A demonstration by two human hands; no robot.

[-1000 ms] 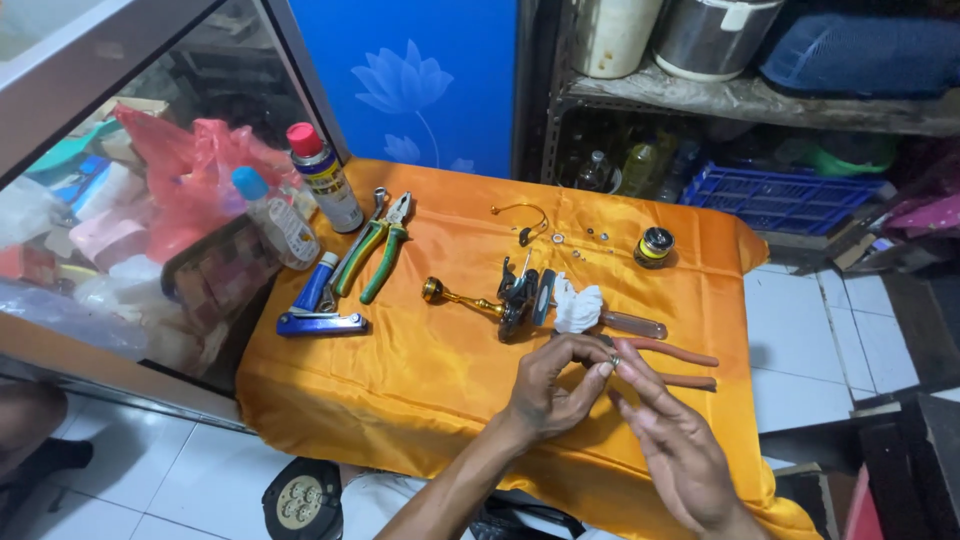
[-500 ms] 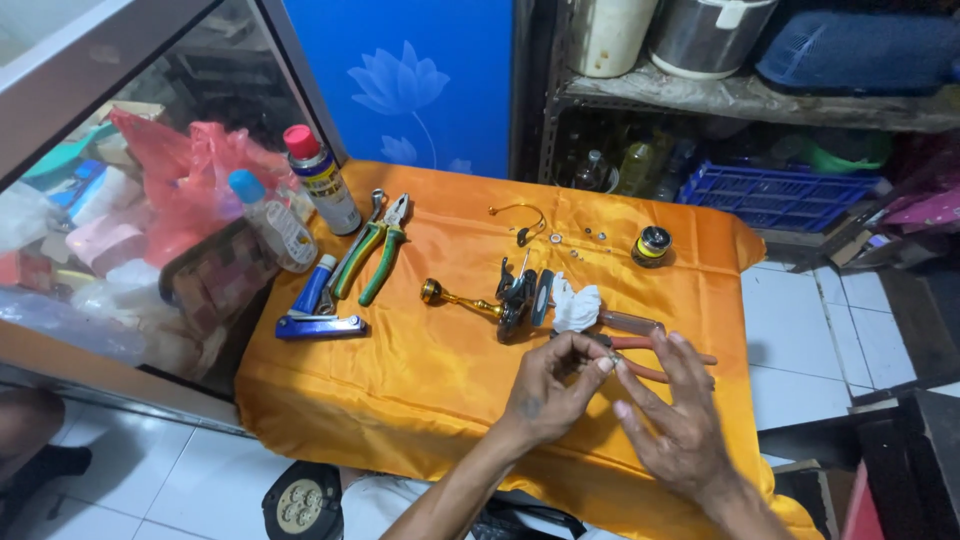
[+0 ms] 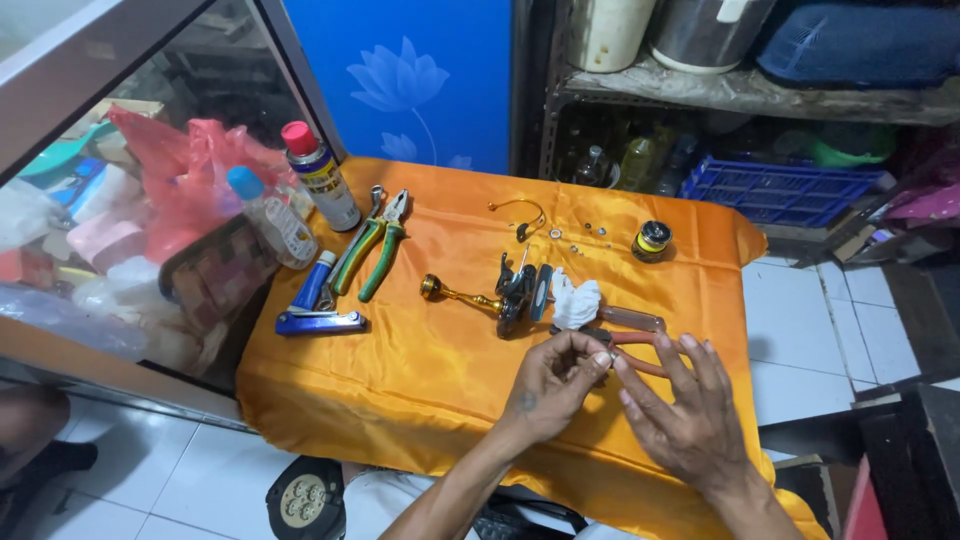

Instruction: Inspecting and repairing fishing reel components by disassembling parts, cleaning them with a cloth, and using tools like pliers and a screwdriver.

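The left hand (image 3: 548, 378) pinches a tiny part (image 3: 603, 357), too small to identify, at its fingertips over the orange cloth of the bench (image 3: 420, 370). The right hand (image 3: 680, 415) hovers beside it, fingers spread. If the pinch slips, I'd say the part could roll off near the red-handled pliers (image 3: 640, 350) and get lost in the folds.

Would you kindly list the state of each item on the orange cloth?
Red-capped spray can: upright, capped.
Blue-capped clear bottle: upright, capped.
Green-handled pliers: lying flat.
Gold-handled fishing reel: lying down, partly dismantled.
Left hand: fingertips pinched together.
Right hand: fingers spread.
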